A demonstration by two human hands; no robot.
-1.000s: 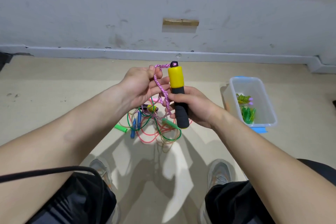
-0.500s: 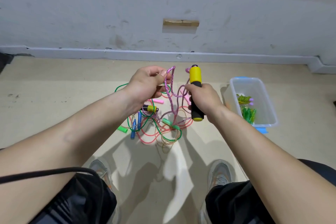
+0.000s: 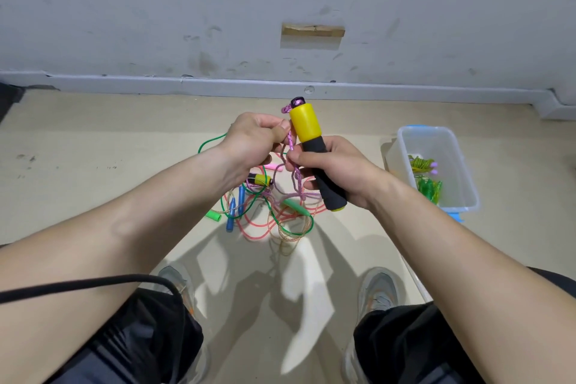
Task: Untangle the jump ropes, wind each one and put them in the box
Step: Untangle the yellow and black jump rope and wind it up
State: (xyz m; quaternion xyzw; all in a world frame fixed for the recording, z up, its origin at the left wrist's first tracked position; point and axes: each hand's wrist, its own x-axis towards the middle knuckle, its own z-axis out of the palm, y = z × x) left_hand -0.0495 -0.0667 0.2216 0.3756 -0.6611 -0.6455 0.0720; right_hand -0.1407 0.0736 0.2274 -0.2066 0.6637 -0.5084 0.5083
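r hand (image 3: 336,170): my fingers wrapped tight round black foam of yellow/black handle (image 3: 306,126); handle upright, tipped a bit left.
l hand (image 3: 251,142): thumb + fingers pinch purple rope (image 3: 290,142) just beside handle's yellow top.
purple rope: drops from handle cap betw. my hands into tangle (image 3: 268,212) on floor (image 3: 93,184); looks knotted in w/ others, can't tell for sure.
tangle: green, pink, orange cords; blue + green handles.
box (image 3: 467,193): clear, on floor to my right, apart from tangle; green wound ropes (image 3: 428,187) inside.
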